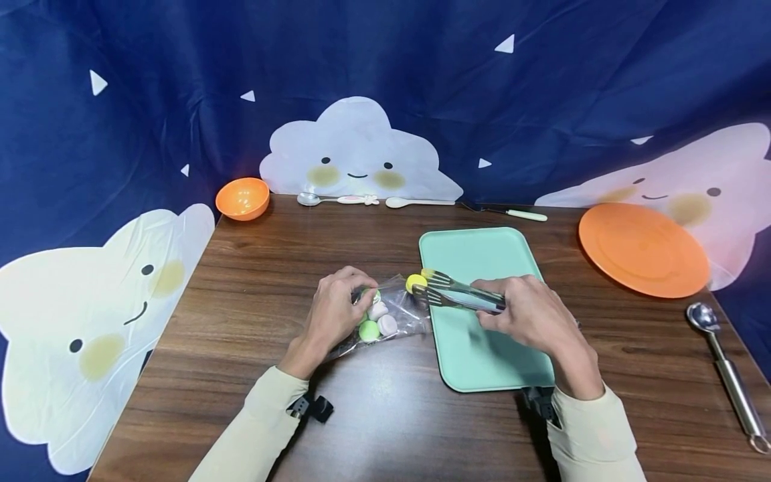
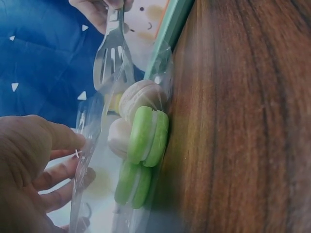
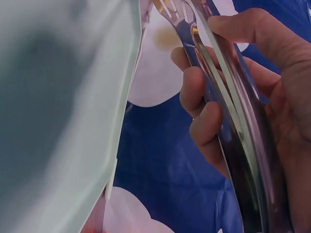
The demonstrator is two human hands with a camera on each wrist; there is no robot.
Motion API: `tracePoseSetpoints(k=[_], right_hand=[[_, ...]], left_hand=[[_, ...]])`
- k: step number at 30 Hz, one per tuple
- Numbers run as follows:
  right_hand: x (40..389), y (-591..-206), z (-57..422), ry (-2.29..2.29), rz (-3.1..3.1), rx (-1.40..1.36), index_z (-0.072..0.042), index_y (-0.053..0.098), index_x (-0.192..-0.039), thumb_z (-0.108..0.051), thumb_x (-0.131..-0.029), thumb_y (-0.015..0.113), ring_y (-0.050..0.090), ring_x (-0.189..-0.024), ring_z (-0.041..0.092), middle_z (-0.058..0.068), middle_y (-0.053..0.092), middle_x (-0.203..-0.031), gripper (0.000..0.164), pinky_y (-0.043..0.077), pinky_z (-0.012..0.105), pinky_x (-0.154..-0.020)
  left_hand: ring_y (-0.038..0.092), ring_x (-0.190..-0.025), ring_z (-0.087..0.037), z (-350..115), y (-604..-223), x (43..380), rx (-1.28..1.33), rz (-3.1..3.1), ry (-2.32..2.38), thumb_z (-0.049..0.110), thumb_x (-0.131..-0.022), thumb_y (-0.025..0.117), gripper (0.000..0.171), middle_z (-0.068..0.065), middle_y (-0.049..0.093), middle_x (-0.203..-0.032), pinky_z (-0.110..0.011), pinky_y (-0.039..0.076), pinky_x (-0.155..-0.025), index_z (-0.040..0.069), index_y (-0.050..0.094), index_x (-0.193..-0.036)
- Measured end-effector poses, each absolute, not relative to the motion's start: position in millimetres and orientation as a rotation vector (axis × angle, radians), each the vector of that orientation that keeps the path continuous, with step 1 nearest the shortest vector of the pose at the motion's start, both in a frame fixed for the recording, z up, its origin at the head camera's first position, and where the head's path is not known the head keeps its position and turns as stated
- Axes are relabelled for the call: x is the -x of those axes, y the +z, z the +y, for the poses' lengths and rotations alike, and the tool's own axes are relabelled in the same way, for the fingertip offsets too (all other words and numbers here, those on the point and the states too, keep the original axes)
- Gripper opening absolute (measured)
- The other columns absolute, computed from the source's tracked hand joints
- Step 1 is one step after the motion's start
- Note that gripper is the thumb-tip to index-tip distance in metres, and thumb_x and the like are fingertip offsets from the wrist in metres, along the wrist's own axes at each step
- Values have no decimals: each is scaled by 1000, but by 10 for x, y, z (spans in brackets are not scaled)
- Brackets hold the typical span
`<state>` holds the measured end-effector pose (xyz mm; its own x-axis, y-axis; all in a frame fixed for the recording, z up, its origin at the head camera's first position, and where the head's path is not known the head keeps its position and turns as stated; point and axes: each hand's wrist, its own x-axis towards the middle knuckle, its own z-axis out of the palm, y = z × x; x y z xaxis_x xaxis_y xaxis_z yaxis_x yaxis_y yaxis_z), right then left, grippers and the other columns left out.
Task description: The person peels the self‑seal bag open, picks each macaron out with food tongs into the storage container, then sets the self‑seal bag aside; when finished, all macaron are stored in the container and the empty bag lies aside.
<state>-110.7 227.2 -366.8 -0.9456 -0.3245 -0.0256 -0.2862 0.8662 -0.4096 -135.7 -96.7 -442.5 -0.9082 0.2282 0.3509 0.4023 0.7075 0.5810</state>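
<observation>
My left hand (image 1: 334, 304) pinches the upper edge of a clear plastic bag (image 1: 409, 320) lying on the table, left of the tray. Inside the bag are green macarons (image 2: 149, 136) and pale whitish macarons (image 2: 141, 99). My right hand (image 1: 536, 314) grips metal tongs (image 1: 466, 294) with slotted, fork-like ends, its fingers and thumb wrapped round both arms. At the tong tips sits a yellow macaron (image 1: 415, 283), over the bag's open right end. Under the tongs lies a mint-green tray (image 1: 482, 249); the bag's end reaches its left rim.
Along the back edge stand an orange bowl (image 1: 243, 199), a metal spoon (image 1: 310, 199), a white spoon (image 1: 415, 202) and a green-handled fork (image 1: 524, 215). To the right lie an orange plate (image 1: 644, 251) and a metal scoop (image 1: 731, 381). A blue patterned cloth (image 1: 385, 53) hangs behind.
</observation>
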Motion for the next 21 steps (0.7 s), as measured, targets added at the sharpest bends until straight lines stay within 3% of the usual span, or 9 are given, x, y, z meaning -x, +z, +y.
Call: tracePoseSetpoints(k=[16,21], right_hand=[[1126,-3598,2403,-680,2923,346,-16,75,-137,-22,-88,79,45,-48,10,-7,51,-58,49,36,29,-42],[1168,-3634,2405,-619,3012,264,-16,76,-135,-26,-88,79,42,-53,15,-3,50,-57,48,34,33,-45]], left_hand=[[77,-104,-28,-981,-4442,1364,494,-2666,-983,15,-93,83,7,-4,80,-108,-52,57,-100,14,84,-99],[78,-104,-27,-983,-4436,1372,507,-2657,-985,15,-93,82,6,-4,80,-107,-52,57,-102,14,84,-98]])
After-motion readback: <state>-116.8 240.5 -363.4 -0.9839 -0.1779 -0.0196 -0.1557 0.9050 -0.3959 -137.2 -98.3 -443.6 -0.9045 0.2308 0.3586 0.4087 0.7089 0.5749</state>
